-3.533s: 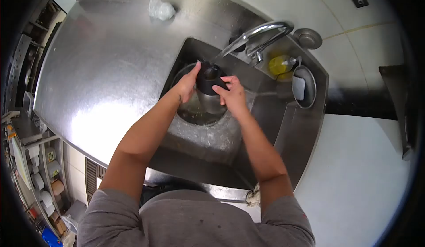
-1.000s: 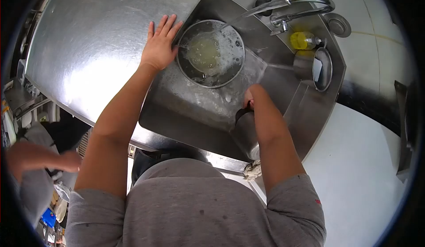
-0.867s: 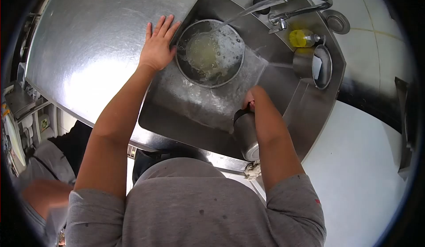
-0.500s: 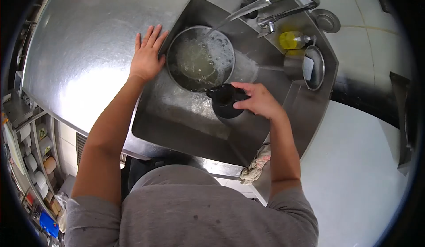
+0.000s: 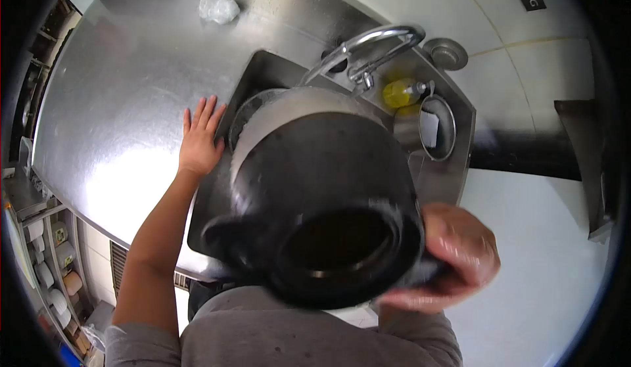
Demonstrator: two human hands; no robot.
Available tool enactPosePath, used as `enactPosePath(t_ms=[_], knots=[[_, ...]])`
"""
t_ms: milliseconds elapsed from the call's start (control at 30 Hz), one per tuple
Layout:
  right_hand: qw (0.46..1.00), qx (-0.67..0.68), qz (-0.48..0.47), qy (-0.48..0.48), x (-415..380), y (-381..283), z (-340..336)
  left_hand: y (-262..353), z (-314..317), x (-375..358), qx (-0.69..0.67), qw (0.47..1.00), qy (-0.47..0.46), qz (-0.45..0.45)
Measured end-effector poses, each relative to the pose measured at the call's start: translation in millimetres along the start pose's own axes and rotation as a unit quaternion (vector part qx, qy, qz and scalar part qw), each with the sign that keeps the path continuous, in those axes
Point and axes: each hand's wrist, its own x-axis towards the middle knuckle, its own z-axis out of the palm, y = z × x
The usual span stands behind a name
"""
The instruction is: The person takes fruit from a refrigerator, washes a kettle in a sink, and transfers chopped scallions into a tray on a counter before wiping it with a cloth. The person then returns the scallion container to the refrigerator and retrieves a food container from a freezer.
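Note:
Close below the camera, a black jug point(image 5: 328, 163) with a spout and a pale base fills the middle of the view. My right hand point(image 5: 465, 252) is wrapped round the jug's handle and looks wet. The jug's open mouth is tilted towards me; its inside is dark. Flat on the steel counter beside the sink's left edge rests my left hand point(image 5: 200, 145), fingers spread, holding nothing. A round metal pot point(image 5: 240, 120) stands in the sink point(image 5: 207, 219), mostly hidden behind the jug.
A chrome faucet point(image 5: 388, 33) arches over the sink's far side. Beside it are a bottle of yellow liquid point(image 5: 399, 93), an oval metal container point(image 5: 447, 134) with a sponge in it, and a strainer point(image 5: 447, 54). A crumpled plastic bag point(image 5: 219, 5) lies on the counter point(image 5: 118, 84).
My right hand has lifted the jug from over the sink up close to the camera and tilted its mouth towards me. My left hand stays on the counter. The view has shifted.

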Motion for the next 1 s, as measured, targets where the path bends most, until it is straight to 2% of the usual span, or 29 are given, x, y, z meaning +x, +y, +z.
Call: enactPosePath(t_ms=[133,167,233,267,367,567,600,633,667,733,767,833,867,900,933,1000], knots=[[0.998,0.057,-0.02,0.006,9.6,-4.6,5.4,-13.4,35.3,3.6,0.027,0.999,0.003,-0.046],[0.998,0.055,-0.024,0.003,10.5,-5.2,6.3,-9.1,22.1,5.3,0.03,0.998,0.009,-0.05],[0.998,0.049,-0.027,0.001,9.8,-6.9,6.3,3.6,-11.9,5.3,0.005,0.996,-0.07,-0.051],[0.999,0.046,-0.027,0.0,9.7,-8.5,5.9,-2.2,-7.5,5.1,0.065,0.993,-0.089,-0.037],[0.999,0.037,-0.024,-0.005,9.9,-14.9,3.6,-7.2,3.7,3.8,0.021,0.997,-0.056,-0.038],[0.999,0.01,0.012,-0.032,11.9,-27.1,3.7,-9.0,3.4,5.4,0.029,0.996,-0.07,-0.04],[0.999,-0.001,0.029,-0.044,12.5,-27.3,4.5,-11.6,9.2,4.7,0.011,0.997,-0.064,-0.047],[0.997,-0.013,0.057,-0.059,12.7,-26.1,6.9,-18.6,26.5,1.7,0.104,0.994,-0.019,-0.02],[0.988,-0.03,0.125,-0.085,13.9,-19.0,12.7,-15.6,19.1,2.3,0.079,0.995,-0.051,-0.016],[0.937,-0.029,0.326,-0.127,16.6,24.6,40.0,-10.9,17.1,0.5,0.012,1.0,0.002,-0.013],[0.899,0.036,0.423,-0.102,11.3,66.3,61.8,1.7,-6.1,3.3,-0.005,0.998,-0.054,-0.042],[0.872,0.077,0.482,-0.032,-26.8,172.6,95.2,5.2,-13.7,3.8,-0.008,0.997,-0.069,-0.044],[0.864,0.085,0.494,0.043,-47.8,206.9,108.1,5.2,-14.7,4.5,-0.007,0.997,-0.064,-0.045],[0.852,0.094,0.503,0.115,-57.4,227.0,117.9,4.7,-14.5,4.5,-0.008,0.997,-0.066,-0.044],[0.853,0.095,0.501,0.112,-59.2,232.4,124.5,4.1,-13.6,4.4,-0.009,0.996,-0.071,-0.045],[0.848,0.164,0.45,0.227,-61.5,233.5,135.2,3.8,-14.2,4.5,-0.008,0.997,-0.069,-0.046]])
